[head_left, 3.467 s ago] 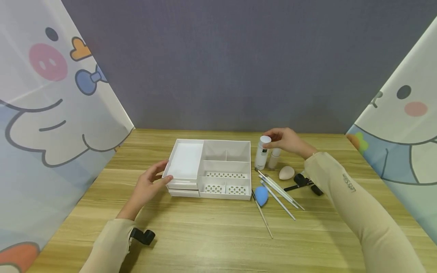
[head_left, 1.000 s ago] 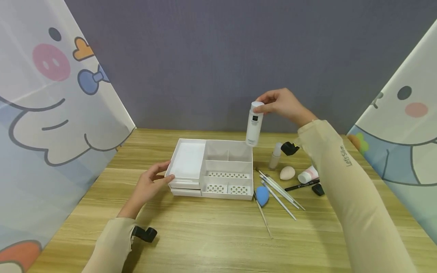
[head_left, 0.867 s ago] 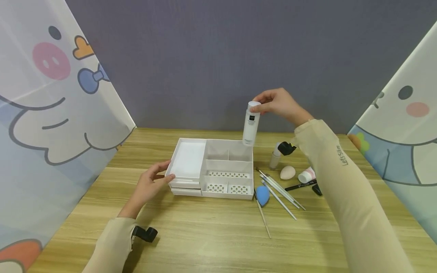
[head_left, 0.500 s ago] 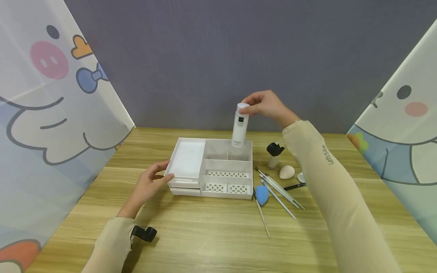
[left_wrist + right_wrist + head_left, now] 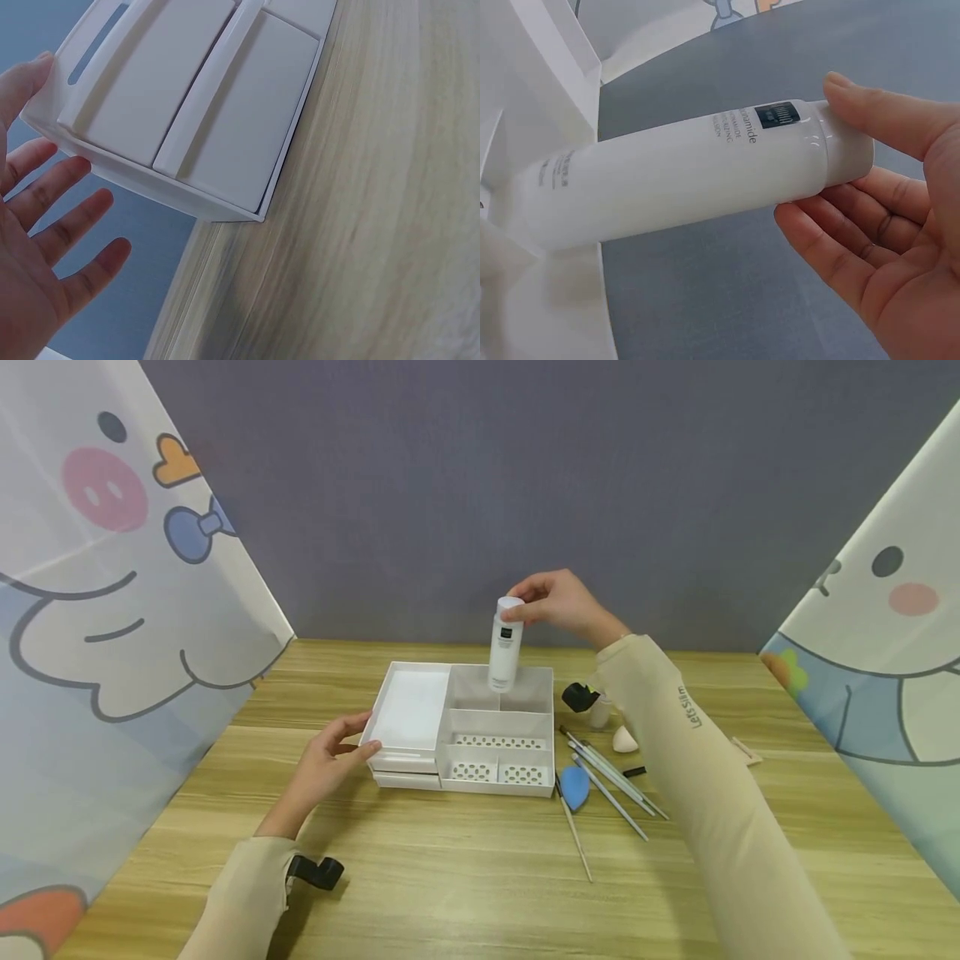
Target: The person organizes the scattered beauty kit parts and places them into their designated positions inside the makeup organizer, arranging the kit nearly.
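Bottle [image 5: 504,652] in right fingers [image 5: 821,240], base near divider edge [image 5: 500,702] between open compartments [image 5: 529,695].

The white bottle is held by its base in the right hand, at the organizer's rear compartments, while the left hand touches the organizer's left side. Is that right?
Not quite: the right hand grips the white bottle by its cap, not its base, as the right wrist view shows. The rear compartments and the left hand at the organizer's left side are as you said.
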`<control>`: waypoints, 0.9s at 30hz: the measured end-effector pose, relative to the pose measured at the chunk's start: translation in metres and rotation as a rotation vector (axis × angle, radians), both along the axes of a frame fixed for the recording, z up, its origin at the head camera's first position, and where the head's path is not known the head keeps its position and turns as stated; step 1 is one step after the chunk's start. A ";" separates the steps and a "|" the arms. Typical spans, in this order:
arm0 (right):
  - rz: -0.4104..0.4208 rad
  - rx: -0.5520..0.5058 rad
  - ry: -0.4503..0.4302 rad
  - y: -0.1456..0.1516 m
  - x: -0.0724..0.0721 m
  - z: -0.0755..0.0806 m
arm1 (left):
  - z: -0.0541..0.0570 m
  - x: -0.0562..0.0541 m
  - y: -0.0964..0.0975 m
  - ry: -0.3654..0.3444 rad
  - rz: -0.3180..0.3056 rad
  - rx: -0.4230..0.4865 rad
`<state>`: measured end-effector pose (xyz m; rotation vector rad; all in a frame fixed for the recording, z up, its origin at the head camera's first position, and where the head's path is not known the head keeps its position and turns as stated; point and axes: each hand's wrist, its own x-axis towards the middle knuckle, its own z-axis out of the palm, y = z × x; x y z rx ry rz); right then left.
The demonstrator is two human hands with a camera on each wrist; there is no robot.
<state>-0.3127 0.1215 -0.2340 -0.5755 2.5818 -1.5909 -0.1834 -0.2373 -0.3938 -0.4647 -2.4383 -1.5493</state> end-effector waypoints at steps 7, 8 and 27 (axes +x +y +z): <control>0.011 0.001 -0.008 -0.013 -0.001 -0.007 | 0.001 0.001 0.000 0.001 0.008 -0.010; 0.010 0.002 -0.009 -0.014 -0.001 -0.008 | 0.001 0.001 0.000 0.002 0.007 -0.009; 0.013 -0.034 -0.020 -0.037 -0.002 -0.035 | 0.000 0.001 0.001 -0.005 0.005 0.001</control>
